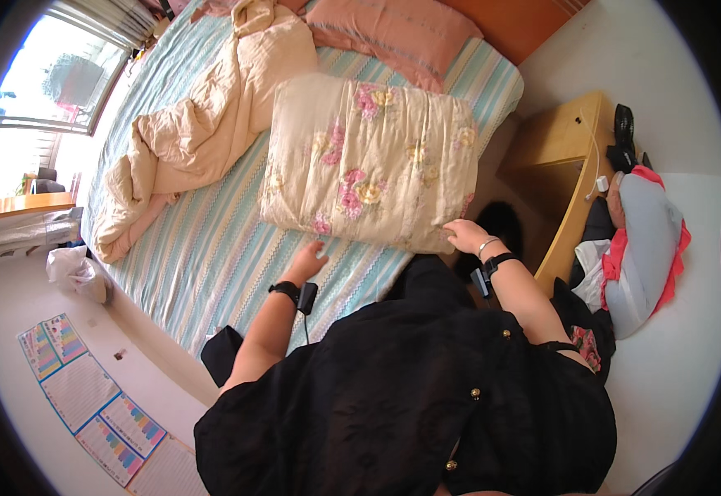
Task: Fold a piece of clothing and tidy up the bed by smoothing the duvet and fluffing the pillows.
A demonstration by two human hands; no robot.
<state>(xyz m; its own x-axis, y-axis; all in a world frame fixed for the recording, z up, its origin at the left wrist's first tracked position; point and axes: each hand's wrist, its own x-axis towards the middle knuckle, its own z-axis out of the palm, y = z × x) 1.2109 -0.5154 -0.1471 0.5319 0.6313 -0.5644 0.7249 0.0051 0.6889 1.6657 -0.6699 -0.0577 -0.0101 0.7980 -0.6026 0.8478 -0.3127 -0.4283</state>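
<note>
A folded floral quilt (379, 164), cream with pink and yellow flowers, lies on the striped bed sheet (224, 248). Its near edge faces me. My right hand (467, 235) has its fingertips at the quilt's near right corner; whether they grip the fabric is not clear. Just short of the near edge, my left hand (306, 261) is over the sheet, apart from the quilt, with loosely bent fingers and nothing in them. Each wrist wears a black strap with a small box.
A rumpled beige duvet (211, 124) spreads over the bed's left side, and a salmon pillow (391, 37) lies at the far end. To the right stands a wooden desk (546, 136), with a pile of clothes (645, 248) beside it. A white plastic bag (75, 273) sits at left.
</note>
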